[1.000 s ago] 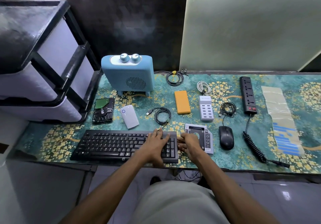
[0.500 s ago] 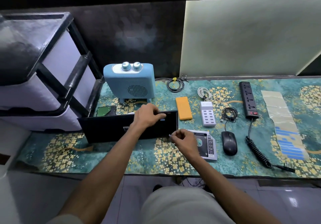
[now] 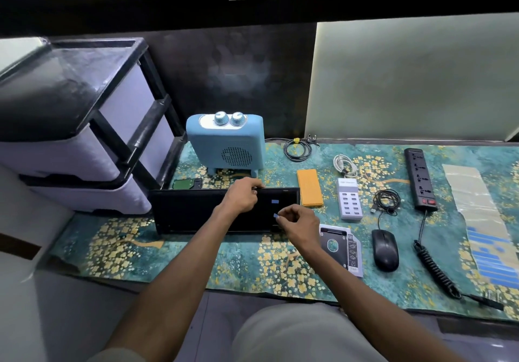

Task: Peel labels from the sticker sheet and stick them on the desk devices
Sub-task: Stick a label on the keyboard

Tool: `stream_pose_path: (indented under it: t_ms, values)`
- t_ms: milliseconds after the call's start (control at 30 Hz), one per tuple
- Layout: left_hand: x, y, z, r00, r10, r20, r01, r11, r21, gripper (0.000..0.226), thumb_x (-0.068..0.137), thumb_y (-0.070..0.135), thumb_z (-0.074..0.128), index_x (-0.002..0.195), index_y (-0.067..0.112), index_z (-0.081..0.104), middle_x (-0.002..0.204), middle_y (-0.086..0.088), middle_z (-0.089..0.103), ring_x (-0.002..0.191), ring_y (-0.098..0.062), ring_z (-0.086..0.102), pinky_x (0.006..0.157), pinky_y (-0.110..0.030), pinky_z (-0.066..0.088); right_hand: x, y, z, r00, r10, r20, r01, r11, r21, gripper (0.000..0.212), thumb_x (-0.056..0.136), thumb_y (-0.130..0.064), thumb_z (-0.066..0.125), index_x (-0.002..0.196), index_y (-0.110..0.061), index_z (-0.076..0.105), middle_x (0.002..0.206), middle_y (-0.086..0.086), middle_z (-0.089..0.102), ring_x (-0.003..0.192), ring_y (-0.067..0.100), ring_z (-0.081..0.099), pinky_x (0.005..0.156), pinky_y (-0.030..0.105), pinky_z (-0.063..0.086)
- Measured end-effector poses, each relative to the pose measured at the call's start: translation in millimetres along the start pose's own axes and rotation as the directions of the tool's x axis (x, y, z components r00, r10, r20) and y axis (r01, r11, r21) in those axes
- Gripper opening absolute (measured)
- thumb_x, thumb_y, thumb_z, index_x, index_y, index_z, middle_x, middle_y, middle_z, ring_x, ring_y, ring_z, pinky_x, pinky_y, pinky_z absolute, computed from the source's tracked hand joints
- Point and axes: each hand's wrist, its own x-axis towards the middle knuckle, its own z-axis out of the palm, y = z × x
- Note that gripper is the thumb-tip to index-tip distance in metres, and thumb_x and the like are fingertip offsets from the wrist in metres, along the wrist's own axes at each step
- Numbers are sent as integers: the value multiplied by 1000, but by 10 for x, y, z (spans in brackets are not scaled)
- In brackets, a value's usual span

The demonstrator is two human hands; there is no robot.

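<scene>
Best to keep the left hand (image 3: 243,195) clamped on the tipped-up keyboard (image 3: 193,210) top edge, then press what looks like a small blue label (image 3: 275,215), pinched in right hand (image 3: 297,221) fingertips, flat beside the blue label (image 3: 275,201) already stuck there.

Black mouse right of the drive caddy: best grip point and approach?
Take the mouse from above, pinching its long left and right flanks near the middle. It lies flat, domed top up, with nose and cable pointing away. The caddy sits close on its left, the coiled cord on its right, so probably a narrow pinch, straight down.
</scene>
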Motion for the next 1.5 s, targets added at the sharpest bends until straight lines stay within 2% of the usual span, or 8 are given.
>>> stream_pose_path:
  t_ms: [333, 567, 767, 967, 1100, 1233, 1333, 1500]
  values:
    - [-340, -34, 237, 964, 11, -265, -39, 994, -98, 35, 90, 6, 64, 116, 24, 78, 111, -2, 75, 110, -26, 63, 103, -39, 47, -96, -292, -29, 943, -251, -219, 269, 961, 60, 9, 80, -8, 74, 79, -16, 69, 67, -6, 68, 59, 2, 59, 57, 14, 45]
    - [-661, -52, 228, 974, -45, -224, 8, 986, -166, 34, 79, 13, 77, 107, 32, 80, 112, 5, 76, 108, -19, 64, 104, -44, 46, -17, -636, 101, 880, -421, -219, 438, 898, 33, 7, 84, -11, 72, 85, -17, 69, 75, -5, 70, 67, 11, 65, 62, 26, 53]
    - [-934, -28, 293, 988, -151, -39, 148, 987, -68, 29, 68, 13, 83, 87, 32, 74, 83, 8, 71, 90, -19, 71, 72, -26, 46, 9, -488, 309, 972, -234, 13, 232, 969, 78, 5, 82, -13, 75, 83, -17, 73, 75, -6, 73, 72, 10, 70, 74, 38, 61]
    - [-1162, -227, 765, 983, -100, 157, 64, 974, 218, 70, 65, 11, 78, 126, 31, 51, 122, -1, 44, 116, -23, 41, 96, -39, 33, -6, -196, 363, 991, -6, 133, 0, 999, 45, 5, 78, -21, 78, 78, -21, 72, 74, -2, 74, 75, 19, 72, 76, 48, 62]
    - [-1183, -336, 1030, 979, -73, 189, 13, 954, 300, 58, 65, 12, 77, 111, 34, 50, 122, -1, 38, 117, -26, 40, 93, -38, 29, -57, -97, 360, 987, 54, 148, -59, 998, 29, 5, 80, -18, 77, 80, -20, 74, 75, 2, 74, 76, 22, 73, 76, 46, 63]
    - [-1078, -515, 1008, 975, -58, 216, 29, 990, 137, 47, 62, 15, 78, 101, 34, 60, 113, 2, 47, 109, -21, 46, 85, -35, 31, -96, -32, 411, 976, 51, 212, -58, 998, 26, 7, 77, -20, 81, 79, -19, 75, 70, 1, 74, 68, 15, 70, 73, 42, 62]
    - [-926, -672, 920, 975, -220, -34, 203, 940, -273, 35, 65, 16, 79, 95, 24, 64, 107, -4, 59, 101, -25, 61, 78, -31, 46, -108, -33, 457, 972, 60, 225, -70, 997, 36, 6, 80, -15, 80, 83, -14, 75, 73, 8, 74, 66, 17, 68, 69, 41, 61]
    - [-511, -885, 679, 766, -622, -161, 480, 721, -499, 52, 85, 23, 76, 124, 10, 45, 133, -16, 49, 119, -33, 51, 82, -36, 44, -129, -76, 461, 970, 74, 232, -94, 993, 74, 10, 85, -11, 79, 92, -6, 74, 77, 14, 74, 65, 17, 70, 67, 37, 63]
